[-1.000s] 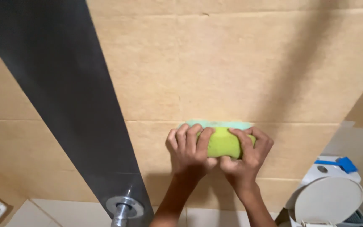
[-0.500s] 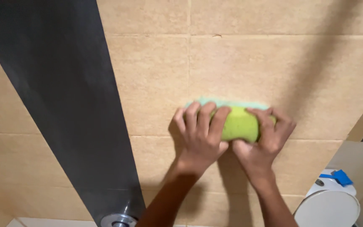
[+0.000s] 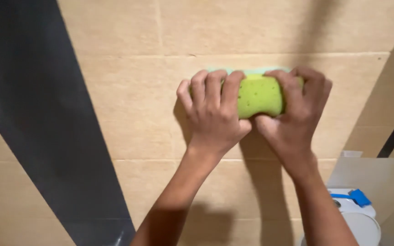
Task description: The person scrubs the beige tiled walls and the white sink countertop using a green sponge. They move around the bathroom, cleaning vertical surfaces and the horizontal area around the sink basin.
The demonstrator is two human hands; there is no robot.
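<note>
Both hands' grip squeezes porous green sponge (image 3: 258,95) against matte tile (image 3: 128,91).

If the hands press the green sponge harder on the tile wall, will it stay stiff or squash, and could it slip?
The green porous sponge probably squashes: its edges look rounded where the left hand and right hand grip it. It is likely light for its size, given the visible pores. It seems unlikely to roll, being block-shaped and flat against the beige tile wall. Slipperiness cannot be judged.

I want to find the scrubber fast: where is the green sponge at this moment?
In the head view the green sponge is pressed on the beige tiled wall, gripped between the left hand and right hand, right of the dark stripe.
</note>
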